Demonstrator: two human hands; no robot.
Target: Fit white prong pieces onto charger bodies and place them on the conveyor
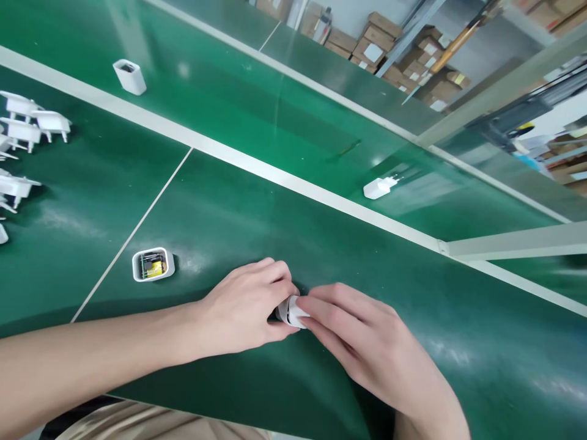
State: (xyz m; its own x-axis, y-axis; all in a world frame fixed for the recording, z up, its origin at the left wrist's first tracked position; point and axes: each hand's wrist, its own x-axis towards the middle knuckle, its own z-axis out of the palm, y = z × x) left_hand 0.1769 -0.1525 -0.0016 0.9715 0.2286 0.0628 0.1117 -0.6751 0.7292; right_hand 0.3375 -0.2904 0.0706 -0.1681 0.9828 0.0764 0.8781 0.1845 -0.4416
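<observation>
My left hand (254, 305) is closed around a white charger housing (283, 313), most of it covered by the fingers. With fingers and thumb pinched, my right hand (355, 327) holds a white plug cap (297, 313) against the open end of that housing. A dark gap shows between the two parts on the left-hand side. To the left on the green table stands an open white housing (170, 266), with a circuit board and a yellow component (156, 269) inside it.
Several white plug caps with pins (21, 131) lie at the far left. Beyond the pale strip (257, 168) stand another white housing (131, 79) and a charger with two pins (378, 187). A metal frame bar (523, 241) crosses at right; cardboard boxes (373, 46) are behind.
</observation>
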